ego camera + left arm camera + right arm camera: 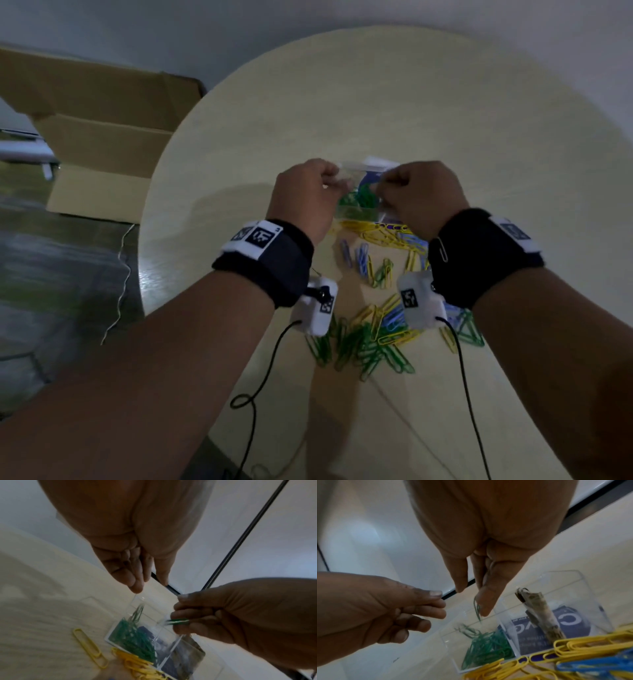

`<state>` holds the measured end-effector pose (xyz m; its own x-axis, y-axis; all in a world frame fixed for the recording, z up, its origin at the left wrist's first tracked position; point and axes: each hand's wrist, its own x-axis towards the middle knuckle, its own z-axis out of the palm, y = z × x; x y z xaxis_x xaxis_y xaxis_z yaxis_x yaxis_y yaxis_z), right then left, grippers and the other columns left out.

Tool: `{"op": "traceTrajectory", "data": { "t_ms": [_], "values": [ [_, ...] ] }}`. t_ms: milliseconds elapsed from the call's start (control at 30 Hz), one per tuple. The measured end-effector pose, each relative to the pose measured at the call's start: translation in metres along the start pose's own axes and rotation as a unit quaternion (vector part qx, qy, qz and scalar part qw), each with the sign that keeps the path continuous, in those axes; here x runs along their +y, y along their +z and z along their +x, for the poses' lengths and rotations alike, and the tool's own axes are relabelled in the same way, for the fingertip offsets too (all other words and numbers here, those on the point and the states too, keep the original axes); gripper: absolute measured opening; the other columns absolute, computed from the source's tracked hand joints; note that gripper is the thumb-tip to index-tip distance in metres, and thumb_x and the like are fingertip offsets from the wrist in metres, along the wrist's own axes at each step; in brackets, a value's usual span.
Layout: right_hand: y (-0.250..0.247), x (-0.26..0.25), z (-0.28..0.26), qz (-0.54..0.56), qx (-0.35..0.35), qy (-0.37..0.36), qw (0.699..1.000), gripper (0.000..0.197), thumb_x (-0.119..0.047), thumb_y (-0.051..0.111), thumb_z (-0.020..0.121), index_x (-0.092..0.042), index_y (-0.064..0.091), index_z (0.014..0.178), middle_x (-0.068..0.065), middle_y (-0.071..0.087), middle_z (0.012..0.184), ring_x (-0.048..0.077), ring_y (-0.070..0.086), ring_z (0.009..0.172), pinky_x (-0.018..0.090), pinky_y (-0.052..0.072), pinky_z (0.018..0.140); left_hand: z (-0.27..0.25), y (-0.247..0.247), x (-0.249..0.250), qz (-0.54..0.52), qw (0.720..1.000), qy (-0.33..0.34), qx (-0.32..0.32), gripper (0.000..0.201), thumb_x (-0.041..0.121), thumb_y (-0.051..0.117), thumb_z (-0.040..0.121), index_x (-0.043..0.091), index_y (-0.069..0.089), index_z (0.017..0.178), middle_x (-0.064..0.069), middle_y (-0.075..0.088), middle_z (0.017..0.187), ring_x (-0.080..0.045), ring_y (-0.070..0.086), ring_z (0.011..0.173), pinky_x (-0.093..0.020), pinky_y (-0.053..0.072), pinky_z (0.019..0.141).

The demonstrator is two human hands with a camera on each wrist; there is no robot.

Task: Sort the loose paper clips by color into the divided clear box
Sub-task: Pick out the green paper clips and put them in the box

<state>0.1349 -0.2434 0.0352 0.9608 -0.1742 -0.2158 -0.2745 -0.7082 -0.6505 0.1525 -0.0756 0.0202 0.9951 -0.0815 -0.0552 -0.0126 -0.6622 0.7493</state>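
The right hand pinches a green clip above the clear box. The left hand, fingers loosely curled, holds nothing beside it on the worktop.

We saw the right hand pinching a green paper clip above the clear box. Green clips filled its left compartment.

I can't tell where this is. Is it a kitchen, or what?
Probably a plain room at home or in an office: a round pale table by a white wall, with an open cardboard box on the floor.
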Motion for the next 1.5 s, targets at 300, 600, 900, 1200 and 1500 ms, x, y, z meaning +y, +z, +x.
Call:
{"op": "traceTrajectory", "data": {
  "t_ms": [300, 600, 900, 1200, 1500],
  "values": [
    [0.026, 0.065, -0.163, -0.095, -0.092, -0.181, 0.975, 0.037, -0.033, 0.061, 0.086, -0.025, 0.062, 0.122, -0.002, 0.065, 0.117, 0.007, 0.057, 0.103, 0.022, 0.042, 0.091, -0.146, -0.017, -0.074, 0.218, 0.92, 0.256, -0.201, 0.031, 0.018, 0.062, 0.087, 0.019, 0.063, 0.118, -0.002, 0.062, 0.123, -0.026, 0.055, 0.108, -0.041, 0.049, 0.088],
    [0.057, 0.093, -0.177, -0.285, -0.219, -0.207, 0.91, 0.085, -0.088, 0.03, 0.07, -0.047, 0.024, 0.144, 0.0, 0.0, 0.161, 0.03, -0.011, 0.147, 0.052, 0.01, 0.117, -0.17, -0.023, -0.115, 0.311, 0.905, 0.193, -0.218, 0.072, 0.057, 0.058, 0.085, 0.022, 0.037, 0.145, -0.001, 0.026, 0.159, -0.022, 0.017, 0.148, -0.042, 0.03, 0.115],
    [0.043, 0.09, -0.131, -0.213, -0.106, -0.219, 0.946, 0.06, -0.052, 0.039, 0.088, -0.024, 0.043, 0.141, -0.007, 0.034, 0.152, 0.025, 0.016, 0.146, 0.045, 0.021, 0.114, -0.166, -0.002, -0.095, 0.253, 0.908, 0.276, -0.19, 0.05, 0.03, 0.048, 0.096, 0.023, 0.038, 0.145, -0.001, 0.032, 0.156, -0.024, 0.025, 0.145, -0.043, 0.033, 0.112],
    [0.034, 0.118, -0.131, -0.266, -0.08, -0.174, 0.945, 0.068, -0.057, 0.039, 0.086, -0.021, 0.037, 0.143, -0.003, 0.031, 0.154, 0.032, 0.02, 0.144, 0.046, 0.021, 0.114, -0.178, -0.014, -0.1, 0.254, 0.908, 0.263, -0.205, 0.047, 0.038, 0.056, 0.089, 0.024, 0.052, 0.133, 0.001, 0.041, 0.151, -0.024, 0.03, 0.143, -0.039, 0.031, 0.114],
    [0.042, 0.088, -0.096, -0.255, -0.073, -0.252, 0.931, 0.042, -0.011, 0.057, 0.069, -0.016, 0.066, 0.11, 0.01, 0.065, 0.099, 0.037, 0.056, 0.087, 0.043, 0.048, 0.083, -0.112, -0.025, -0.113, 0.29, 0.945, 0.14, -0.06, 0.028, 0.026, 0.051, 0.088, 0.017, 0.067, 0.108, -0.008, 0.062, 0.099, -0.035, 0.056, 0.089, -0.045, 0.048, 0.082]
  ]
}}
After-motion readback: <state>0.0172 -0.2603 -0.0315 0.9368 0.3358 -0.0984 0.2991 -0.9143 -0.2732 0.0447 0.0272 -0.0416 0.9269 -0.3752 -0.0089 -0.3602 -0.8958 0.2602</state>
